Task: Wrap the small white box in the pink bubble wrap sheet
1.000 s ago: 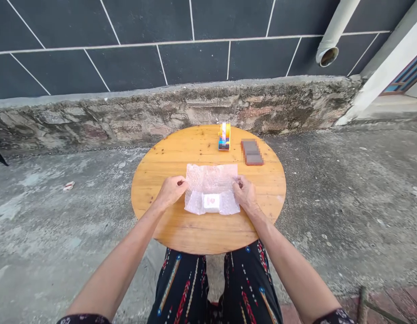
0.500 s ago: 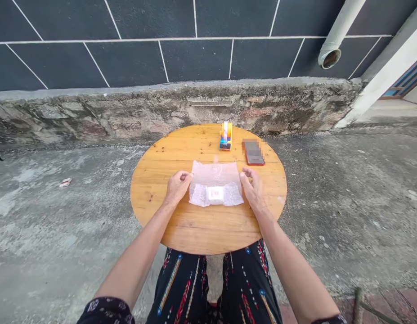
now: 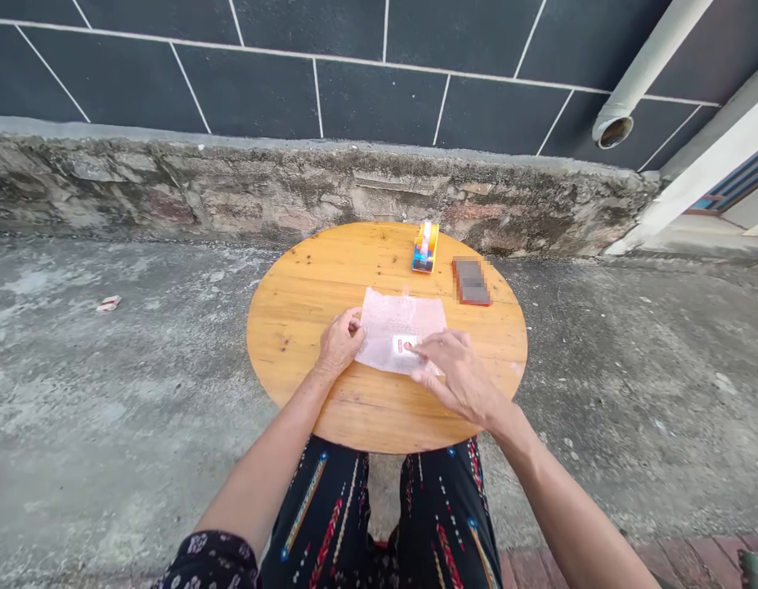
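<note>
A sheet of clear bubble wrap [image 3: 398, 321] lies on the round wooden table [image 3: 305, 303]. A small white item with a red mark [image 3: 404, 344] sits under or inside the wrap near its front edge. My left hand [image 3: 340, 343] pinches the wrap's left edge with curled fingers. My right hand [image 3: 455, 375] lies over the wrap's right front part, fingers stretched out, fingertips pressing next to the small white item.
A colourful tape dispenser [image 3: 425, 246] and a dark phone [image 3: 472, 281] stand at the table's far side. Behind runs a low stone ledge [image 3: 231, 184] under a dark tiled wall. A white drain pipe [image 3: 636, 82] ends at the right. Rough concrete ground surrounds the table.
The wrap was folded over the small white item. My right hand let go of the right edge and moved left onto the wrap. The view shifted left.
</note>
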